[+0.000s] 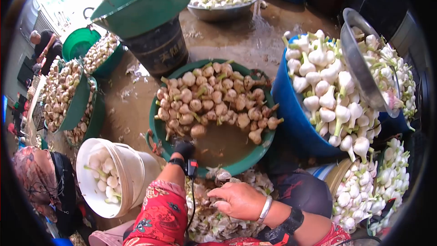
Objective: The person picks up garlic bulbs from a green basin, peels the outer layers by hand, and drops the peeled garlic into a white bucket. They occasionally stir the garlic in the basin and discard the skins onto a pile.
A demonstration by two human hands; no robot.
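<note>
A green basin (157, 130) in front of me holds muddy water and a heap of brownish unpeeled garlic bulbs (214, 100). My left hand (184, 149), in a black glove with a red patterned sleeve behind it, reaches over the basin's near rim next to the closest bulbs; its fingers are hidden. My right hand (237, 199), bare with a silver bangle, is curled over a garlic bulb (221, 176) above a pile of garlic skins (214, 221) in my lap.
A white bucket (129, 164) with peeled garlic stands at my left. A blue tub (291, 114) heaped with white garlic and a tilted metal bowl (359, 64) stand right. Green basins of garlic (77, 105) line the left. A seated person (41, 182) is lower left.
</note>
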